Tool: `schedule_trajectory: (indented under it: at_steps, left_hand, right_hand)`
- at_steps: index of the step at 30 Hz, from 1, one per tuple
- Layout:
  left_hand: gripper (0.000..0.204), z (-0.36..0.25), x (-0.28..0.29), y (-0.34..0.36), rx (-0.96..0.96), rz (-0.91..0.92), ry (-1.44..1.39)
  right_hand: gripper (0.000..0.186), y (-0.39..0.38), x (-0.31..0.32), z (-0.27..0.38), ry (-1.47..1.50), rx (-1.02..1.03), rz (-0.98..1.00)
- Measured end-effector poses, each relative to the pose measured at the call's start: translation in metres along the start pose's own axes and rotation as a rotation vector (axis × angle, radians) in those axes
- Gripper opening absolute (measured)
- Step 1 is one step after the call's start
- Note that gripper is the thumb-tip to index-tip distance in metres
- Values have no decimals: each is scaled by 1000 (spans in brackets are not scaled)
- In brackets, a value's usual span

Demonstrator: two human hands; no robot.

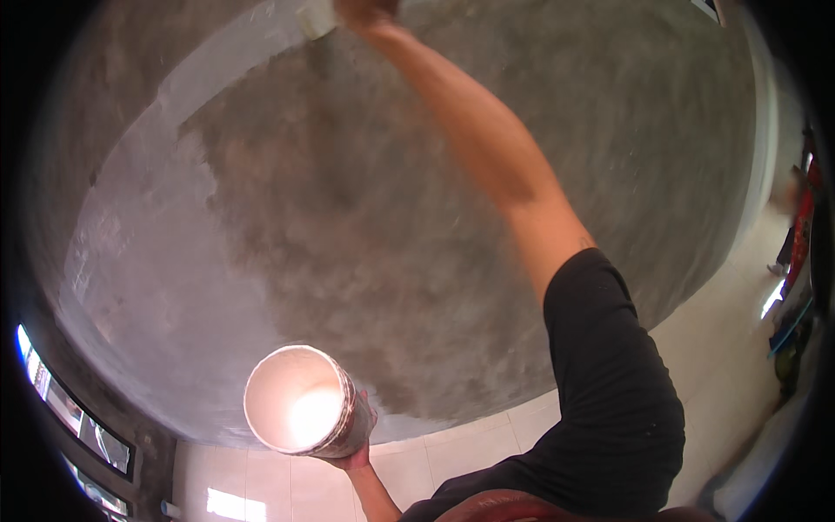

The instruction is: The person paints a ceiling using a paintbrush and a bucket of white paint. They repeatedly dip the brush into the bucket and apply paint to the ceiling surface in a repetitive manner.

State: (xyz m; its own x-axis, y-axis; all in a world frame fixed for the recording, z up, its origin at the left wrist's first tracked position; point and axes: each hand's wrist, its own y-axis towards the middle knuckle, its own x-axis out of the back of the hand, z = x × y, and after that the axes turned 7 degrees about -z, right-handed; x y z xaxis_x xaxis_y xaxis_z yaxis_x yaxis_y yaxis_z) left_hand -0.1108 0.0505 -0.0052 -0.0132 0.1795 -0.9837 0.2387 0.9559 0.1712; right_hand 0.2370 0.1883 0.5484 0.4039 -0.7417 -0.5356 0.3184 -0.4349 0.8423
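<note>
My left hand point(355, 456) is wrapped round the side of a round paint bucket point(257, 407) at the lower left. The bucket is tilted, so its pale inside shows, with a bright white patch in it. At the top edge, my right hand point(367, 12) is stretched up to the wall, blurred and partly cut off. It is closed on what looks like a paintbrush point(317, 21), whose pale end rests against the wall. Lighter grey paint covers the left part of the wall point(417, 209) and a band beside the brush; the middle and right are darker and bare.
Light floor tiles point(470, 444) run along the wall's foot. Windows point(78, 418) stand at the lower left. Far right, past the wall's pale edge point(765, 130), are red and dark items point(802, 226) and what may be another person, too blurred to tell.
</note>
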Motion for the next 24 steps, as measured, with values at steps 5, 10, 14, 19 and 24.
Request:
schedule_trajectory:
  at_steps: [5, 10, 14, 19, 24]
  left_hand:
    - [105, -19, 42, -7, 27, -84, -33]
    - [113, -18, 45, 12, 5, -99, -124]
    - [113, -11, 25, 1, 76, -76, -185]
    - [90, 3, -29, -10, -48, -230, 29]
    - [86, -3, -29, -4, -147, -216, 204]
  right_hand:
    - [25, 15, 90, -87, -105, -182, -169]
    - [27, 88, 188, -166, -488, -170, -343]
    - [26, 114, 211, -181, -715, -23, -498]
    - [28, 98, 142, -123, -708, 184, -311]
    - [23, 10, 1, -56, -475, 351, -80]
